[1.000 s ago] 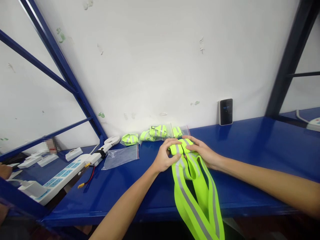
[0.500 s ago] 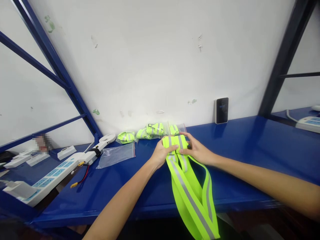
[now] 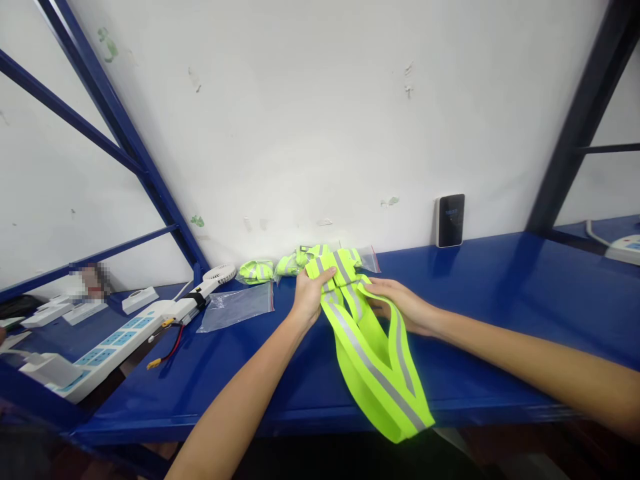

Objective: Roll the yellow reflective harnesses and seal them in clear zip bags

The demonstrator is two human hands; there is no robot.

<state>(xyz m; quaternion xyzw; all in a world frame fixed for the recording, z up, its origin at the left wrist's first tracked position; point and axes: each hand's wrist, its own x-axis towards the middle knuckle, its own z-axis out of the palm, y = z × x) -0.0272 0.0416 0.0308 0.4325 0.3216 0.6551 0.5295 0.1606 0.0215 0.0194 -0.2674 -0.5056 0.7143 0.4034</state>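
One reflective vest (image 3: 373, 363) lay across the blue surface (image 3: 480, 380), its folded far end lifted: the left hand (image 3: 309, 298) pinched the fold, while the right hand (image 3: 400, 307) cupped a strap from beneath, fingers partly hidden. Pinching flat likely kept the bands aligned. At the far side, clear bags (image 3: 270, 279) held rolled vests (image 3: 256, 272); a nearer bag (image 3: 235, 308) looked empty.
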